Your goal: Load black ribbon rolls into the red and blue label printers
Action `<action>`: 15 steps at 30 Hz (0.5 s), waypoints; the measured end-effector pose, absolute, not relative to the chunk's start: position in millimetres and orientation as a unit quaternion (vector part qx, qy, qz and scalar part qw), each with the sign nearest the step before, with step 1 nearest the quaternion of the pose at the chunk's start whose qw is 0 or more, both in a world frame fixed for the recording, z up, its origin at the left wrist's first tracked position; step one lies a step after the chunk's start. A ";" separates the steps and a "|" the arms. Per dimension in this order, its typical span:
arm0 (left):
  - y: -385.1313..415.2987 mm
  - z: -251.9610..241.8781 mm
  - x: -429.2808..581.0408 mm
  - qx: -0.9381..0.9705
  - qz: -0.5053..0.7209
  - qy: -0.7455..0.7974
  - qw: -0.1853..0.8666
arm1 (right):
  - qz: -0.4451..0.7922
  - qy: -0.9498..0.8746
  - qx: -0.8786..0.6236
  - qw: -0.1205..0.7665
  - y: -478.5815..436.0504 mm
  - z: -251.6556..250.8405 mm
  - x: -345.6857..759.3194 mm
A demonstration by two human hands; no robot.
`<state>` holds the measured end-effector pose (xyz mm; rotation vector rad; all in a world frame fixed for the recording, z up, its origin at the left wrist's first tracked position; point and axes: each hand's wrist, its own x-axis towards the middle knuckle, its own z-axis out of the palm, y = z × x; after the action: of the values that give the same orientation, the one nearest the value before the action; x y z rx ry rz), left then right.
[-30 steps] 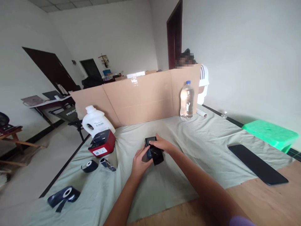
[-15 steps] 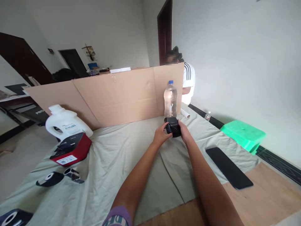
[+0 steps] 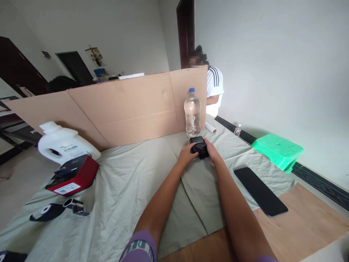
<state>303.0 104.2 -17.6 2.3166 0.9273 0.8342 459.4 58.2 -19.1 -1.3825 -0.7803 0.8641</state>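
— What sits at centre?
— A small box, black and matte, blocky, its flat top facing up.

— And where does it lie?
— Low on the pale cloth, just in front of a clear bottle, clasped at its sides by the left hand and the right hand. Whether it rests on the cloth cannot be told.

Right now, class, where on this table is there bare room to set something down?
Free: cloth between the printer and the left arm, up to the cardboard; bare wood beside the phone. Crowded: the left edge with jug, printer and rolls; and by the bottle, where left hand and right hand hold a black box.
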 end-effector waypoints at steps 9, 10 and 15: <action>77.3 32.9 117.2 0.872 0.321 0.367 0.043 | 0.086 -0.445 -0.658 0.601 62.8 22.2 438.6; 81.9 44.2 74.3 0.842 0.363 0.398 0.024 | 0.072 -0.479 -0.640 0.597 63.3 26.2 423.1; 116.6 78.1 -139.7 0.445 0.656 0.609 -0.031 | 0.155 -0.652 -0.525 0.524 48.9 6.4 273.9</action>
<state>-139.7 116.6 78.1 1.4264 1.9534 2.1016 273.9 48.9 6.4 -1.2575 -1.5605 0.3719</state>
